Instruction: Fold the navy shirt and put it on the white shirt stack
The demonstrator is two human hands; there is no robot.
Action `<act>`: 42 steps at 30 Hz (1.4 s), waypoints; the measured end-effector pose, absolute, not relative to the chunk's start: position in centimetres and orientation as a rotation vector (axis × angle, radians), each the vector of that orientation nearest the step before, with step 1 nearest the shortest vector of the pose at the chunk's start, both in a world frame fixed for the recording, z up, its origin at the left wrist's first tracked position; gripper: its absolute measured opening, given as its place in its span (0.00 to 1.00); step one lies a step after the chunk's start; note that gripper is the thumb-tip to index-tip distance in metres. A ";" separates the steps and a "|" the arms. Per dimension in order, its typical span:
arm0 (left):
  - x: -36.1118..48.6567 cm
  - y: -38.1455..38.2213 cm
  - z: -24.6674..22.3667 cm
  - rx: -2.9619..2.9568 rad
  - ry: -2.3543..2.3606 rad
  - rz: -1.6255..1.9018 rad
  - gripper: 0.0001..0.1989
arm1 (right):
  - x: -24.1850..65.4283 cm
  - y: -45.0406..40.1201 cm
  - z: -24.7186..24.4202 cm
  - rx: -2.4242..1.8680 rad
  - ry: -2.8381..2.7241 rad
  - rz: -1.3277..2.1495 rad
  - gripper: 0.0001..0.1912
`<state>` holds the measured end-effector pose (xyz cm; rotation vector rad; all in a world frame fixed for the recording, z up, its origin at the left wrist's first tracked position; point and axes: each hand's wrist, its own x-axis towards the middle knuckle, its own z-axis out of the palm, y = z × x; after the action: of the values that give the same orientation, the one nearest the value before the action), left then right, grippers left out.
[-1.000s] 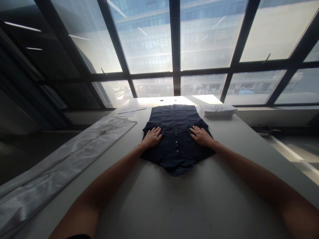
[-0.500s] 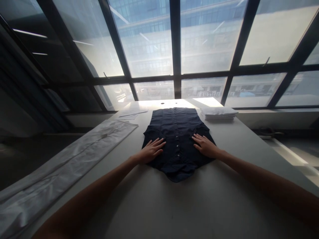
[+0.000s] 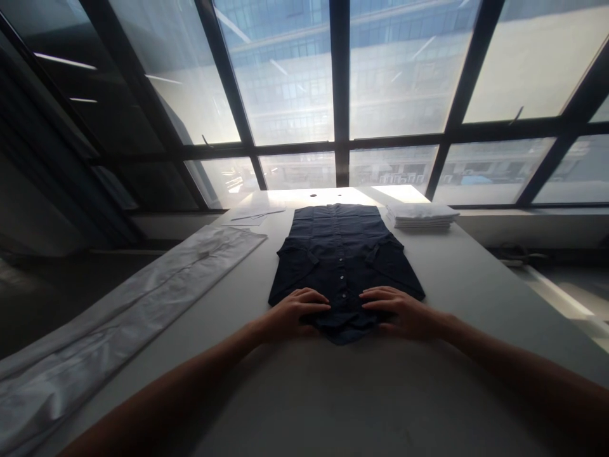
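A dark navy button-up shirt (image 3: 339, 254) lies flat, front up, its row of pale buttons running down the middle and its curved hem nearest me. On the left part of the hem rests my left hand (image 3: 292, 312), fingers lightly bent over the cloth and thumb apart near the edge. My right hand (image 3: 404, 311) mirrors it on the right part of the hem, thumb lower and spread from the fingers. Neither hand visibly pinches the fabric. Part of the lower side edges is hidden under both hands.
The white table (image 3: 304, 393) carries a long white cloth (image 3: 143, 304) along its left side. Papers with a thin stick-like item (image 3: 259, 216) lie at the back left. A stack of folded white cloths (image 3: 422, 217) sits back right. Large windows (image 3: 390, 82) stand beyond.
Both hands have slid down from the shirt's lower front toward its hem, fingers going from flat to bent. The shirt's lower sides lie spread a little wider.
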<state>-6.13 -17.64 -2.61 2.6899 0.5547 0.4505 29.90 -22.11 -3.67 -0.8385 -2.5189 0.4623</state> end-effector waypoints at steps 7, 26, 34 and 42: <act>-5.8 -17.6 -2.8 2.574 0.648 0.514 0.15 | 28.8 -21.9 -4.2 -0.878 -2.382 0.384 0.08; -4.1 -16.8 -3.6 2.162 1.175 0.648 0.18 | 27.3 -21.1 -5.9 -1.392 -2.249 0.270 0.15; -4.3 -16.3 -4.1 2.282 1.214 0.685 0.21 | 27.8 -21.0 -5.6 -1.456 -2.167 0.266 0.13; -2.1 -18.3 -1.7 2.780 0.847 0.749 0.22 | 24.8 -21.9 -3.4 -1.116 -2.113 0.056 0.20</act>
<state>-2.12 -18.34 -1.75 2.7799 0.8475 0.7488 24.77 -21.89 -3.37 -1.1156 -2.1127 0.0564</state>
